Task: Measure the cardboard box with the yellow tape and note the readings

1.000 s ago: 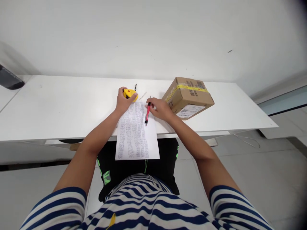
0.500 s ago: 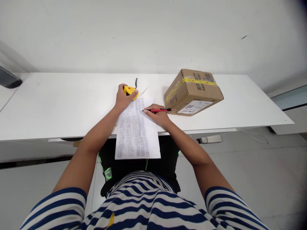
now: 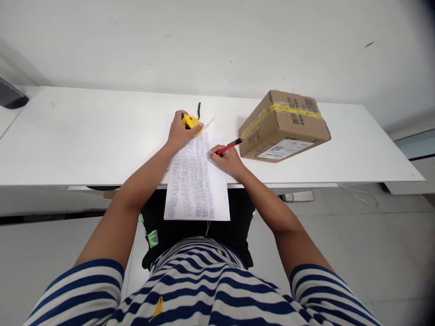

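Note:
My left hand (image 3: 180,132) is closed around a yellow tape measure (image 3: 192,124) at the top edge of a sheet of paper (image 3: 219,194). A black strap (image 3: 199,111) lies just beyond the tape measure. Columns of dense handwriting fill much of the sheet, whose lower part hangs over the table's front edge. Between the fingers of my right hand (image 3: 229,161) is a red and black pen (image 3: 227,148), its back end tilted up to the right. The pen's tip is at the written columns on the upper part of the sheet, partly hidden by my fingers.
A taped cardboard box (image 3: 285,129) with a white label stands on the white table (image 3: 84,140), right of my right hand. Behind the table rises a white wall (image 3: 204,45). A dark rounded object (image 3: 12,95) sits at the far left.
The pen has turned, its back end now pointing more upward. My right hand has shifted slightly over the paper. The whole view has tilted a little; my left hand keeps the tape measure.

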A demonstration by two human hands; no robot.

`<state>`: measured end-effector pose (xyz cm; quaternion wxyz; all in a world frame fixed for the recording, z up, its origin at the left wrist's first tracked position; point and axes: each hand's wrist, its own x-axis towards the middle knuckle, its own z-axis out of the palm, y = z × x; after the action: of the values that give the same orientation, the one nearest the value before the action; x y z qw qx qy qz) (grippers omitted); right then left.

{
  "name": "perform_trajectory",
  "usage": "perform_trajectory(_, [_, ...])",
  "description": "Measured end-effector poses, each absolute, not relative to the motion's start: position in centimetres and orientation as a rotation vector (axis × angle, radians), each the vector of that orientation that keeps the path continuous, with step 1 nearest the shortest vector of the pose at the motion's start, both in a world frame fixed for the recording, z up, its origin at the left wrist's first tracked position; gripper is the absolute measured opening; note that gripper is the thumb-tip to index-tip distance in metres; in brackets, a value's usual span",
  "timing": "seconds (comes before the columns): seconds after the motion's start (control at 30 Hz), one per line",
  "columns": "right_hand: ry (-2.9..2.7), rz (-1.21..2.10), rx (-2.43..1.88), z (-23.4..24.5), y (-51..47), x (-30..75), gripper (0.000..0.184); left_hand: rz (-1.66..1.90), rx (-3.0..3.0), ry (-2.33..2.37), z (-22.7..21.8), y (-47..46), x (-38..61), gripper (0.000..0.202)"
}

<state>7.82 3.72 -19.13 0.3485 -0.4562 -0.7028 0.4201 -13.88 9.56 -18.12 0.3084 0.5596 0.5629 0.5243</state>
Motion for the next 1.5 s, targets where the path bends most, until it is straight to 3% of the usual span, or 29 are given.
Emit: perform_trajectory(1.5, [-1.831, 1.027, -1.176, -18.5, 3.7, 7.9, 0.020, 1.469, 1.427, 1.374, -19.0, 10.2, -14.0, 0.062])
